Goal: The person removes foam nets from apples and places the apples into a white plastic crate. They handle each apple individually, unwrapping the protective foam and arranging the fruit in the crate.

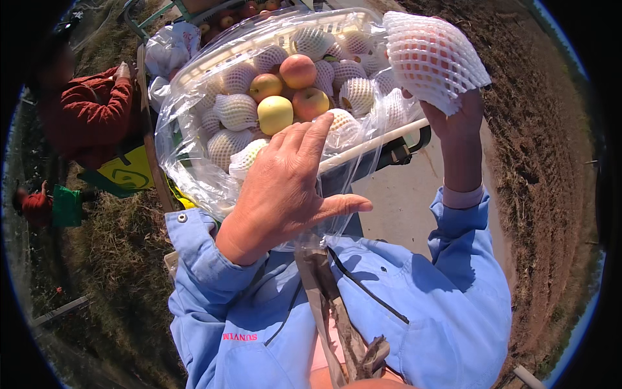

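My right hand (pixel 452 112) is raised past the crate's right end and grips a white foam net sleeve (pixel 432 58). Something reddish shows through the mesh; whether it is fruit or fingers I cannot tell. My left hand (pixel 286 185) is palm down over the crate's near side, thumb spread, with nothing visible in it. Its fingertips are close to a bare yellow apple (pixel 275 115) and a sleeved apple (pixel 343 127). Other bare apples, including a red-blushed one (pixel 297 71), lie on a layer of apples in foam nets (pixel 236 112) inside the plastic crate (pixel 369 146).
Clear plastic film (pixel 177 160) lines the crate and hangs over its rim. White plastic bags (pixel 171 46) and more apples (pixel 226 22) are beyond it. A person in red (pixel 92 112) is at the left, another farther off (pixel 36 206). Concrete paving (pixel 403 194) borders tilled soil (pixel 534 146).
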`<action>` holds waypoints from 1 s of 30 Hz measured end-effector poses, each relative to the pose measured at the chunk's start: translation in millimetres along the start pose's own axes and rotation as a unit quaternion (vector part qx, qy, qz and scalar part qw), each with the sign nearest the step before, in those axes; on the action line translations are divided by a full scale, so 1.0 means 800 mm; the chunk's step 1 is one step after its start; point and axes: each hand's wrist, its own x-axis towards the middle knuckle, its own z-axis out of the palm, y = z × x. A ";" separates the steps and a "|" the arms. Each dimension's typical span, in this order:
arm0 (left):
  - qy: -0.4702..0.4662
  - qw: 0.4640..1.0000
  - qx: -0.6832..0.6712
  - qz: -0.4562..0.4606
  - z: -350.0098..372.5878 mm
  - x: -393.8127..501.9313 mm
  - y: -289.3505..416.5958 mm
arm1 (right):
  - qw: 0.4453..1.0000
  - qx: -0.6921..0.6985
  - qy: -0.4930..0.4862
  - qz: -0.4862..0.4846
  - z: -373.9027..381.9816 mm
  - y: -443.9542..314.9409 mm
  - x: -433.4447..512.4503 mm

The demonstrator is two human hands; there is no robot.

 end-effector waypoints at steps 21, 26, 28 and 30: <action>0.034 0.963 -0.062 0.259 0.317 0.054 -0.045 | 0.633 -0.756 0.112 0.121 -0.168 0.180 0.161; -0.018 0.948 0.066 0.312 0.304 0.061 -0.076 | 0.666 -0.726 0.109 0.134 -0.169 0.148 0.146; -0.031 0.937 0.154 0.313 0.292 0.058 -0.068 | 0.654 -0.737 0.128 0.110 -0.160 0.146 0.138; -0.051 0.963 0.053 0.258 0.292 0.058 -0.069 | 0.594 -0.797 0.112 0.015 -0.152 0.156 0.132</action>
